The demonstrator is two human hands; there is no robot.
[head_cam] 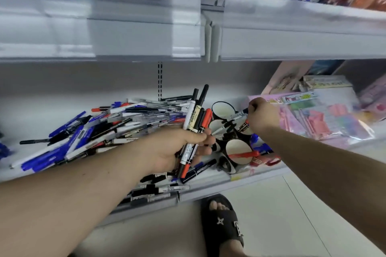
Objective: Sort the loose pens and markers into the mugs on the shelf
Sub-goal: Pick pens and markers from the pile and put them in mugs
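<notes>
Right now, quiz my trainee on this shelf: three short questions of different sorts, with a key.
1. True or false: the left hand grips a bundle of markers.
2. What does the right hand pinch? A) a mug handle B) a blue-capped marker C) nothing
3. Fill in: a red marker lies across the rim of the nearest ____.

Key: 1 true; 2 B; 3 mug.
</notes>
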